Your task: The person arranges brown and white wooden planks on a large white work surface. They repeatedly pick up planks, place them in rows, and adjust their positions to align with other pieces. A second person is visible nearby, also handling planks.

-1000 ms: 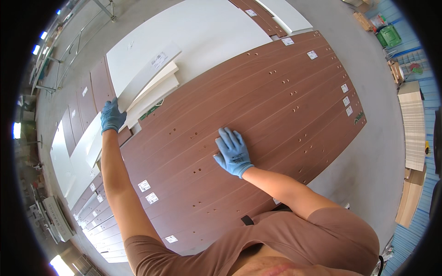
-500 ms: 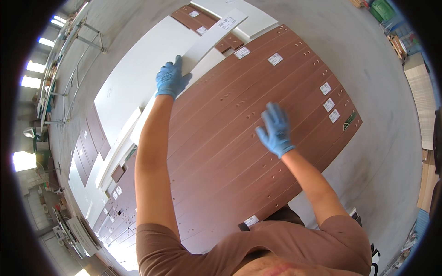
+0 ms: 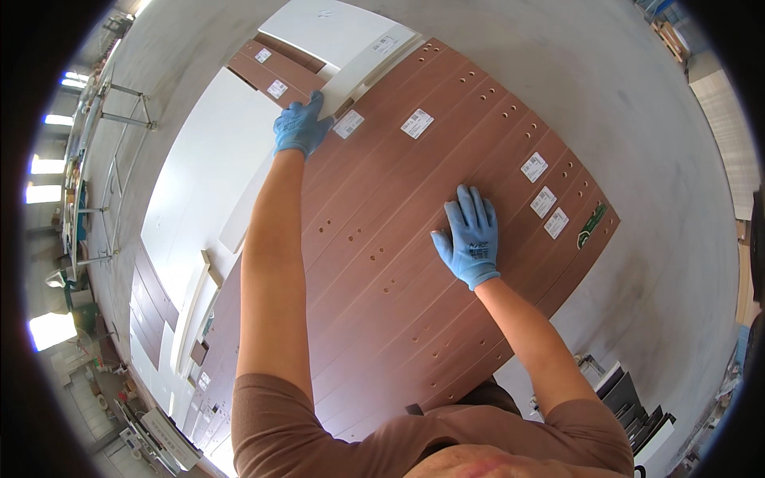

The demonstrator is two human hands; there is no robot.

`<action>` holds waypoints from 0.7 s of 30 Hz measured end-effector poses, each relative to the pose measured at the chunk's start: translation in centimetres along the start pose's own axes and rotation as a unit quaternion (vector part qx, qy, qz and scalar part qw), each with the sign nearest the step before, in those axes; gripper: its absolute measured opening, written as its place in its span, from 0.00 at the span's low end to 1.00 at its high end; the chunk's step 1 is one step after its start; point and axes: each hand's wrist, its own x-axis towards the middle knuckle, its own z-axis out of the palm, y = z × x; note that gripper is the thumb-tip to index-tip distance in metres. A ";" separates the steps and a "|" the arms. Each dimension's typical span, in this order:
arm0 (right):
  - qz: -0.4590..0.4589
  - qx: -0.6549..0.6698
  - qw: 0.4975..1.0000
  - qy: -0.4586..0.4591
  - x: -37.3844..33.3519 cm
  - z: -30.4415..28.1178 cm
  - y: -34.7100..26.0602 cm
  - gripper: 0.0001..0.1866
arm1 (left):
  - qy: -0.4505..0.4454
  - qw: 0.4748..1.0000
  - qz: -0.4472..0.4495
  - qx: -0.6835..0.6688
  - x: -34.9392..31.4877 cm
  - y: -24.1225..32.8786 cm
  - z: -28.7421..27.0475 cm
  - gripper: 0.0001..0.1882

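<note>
Fingers (image 3: 315,102) of the left hand (image 3: 300,131) were bent across the narrow white panel (image 3: 360,70), thumb at its right edge; panel held. Panel ran slantwise through the frame's upper centre, beside the brown boards (image 3: 398,187). Right hand (image 3: 472,239), right of centre: fingers extended, thumb apart, nothing grasped, palm down over the boards; contact uncertain. Large white board (image 3: 199,159) lay at left, smaller white board (image 3: 323,33) at top. Metal frame (image 3: 119,118) stood upper left.
</note>
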 end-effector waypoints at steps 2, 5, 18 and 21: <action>0.001 0.003 1.000 0.002 0.1 0.0 0.1 0.28 | -0.003 1.000 0.007 0.000 0.7 0.2 0.9 0.37; 0.003 0.014 1.000 -0.004 0.0 0.1 0.1 0.28 | 0.005 0.999 0.023 -0.021 1.3 -0.4 2.3 0.35; 0.006 0.009 1.000 -0.012 0.0 0.2 0.2 0.28 | 0.083 0.992 0.044 -0.081 2.3 0.2 5.6 0.25; 0.005 0.011 1.000 -0.010 0.0 0.3 0.2 0.28 | 0.086 0.992 0.039 -0.086 2.6 0.3 5.9 0.25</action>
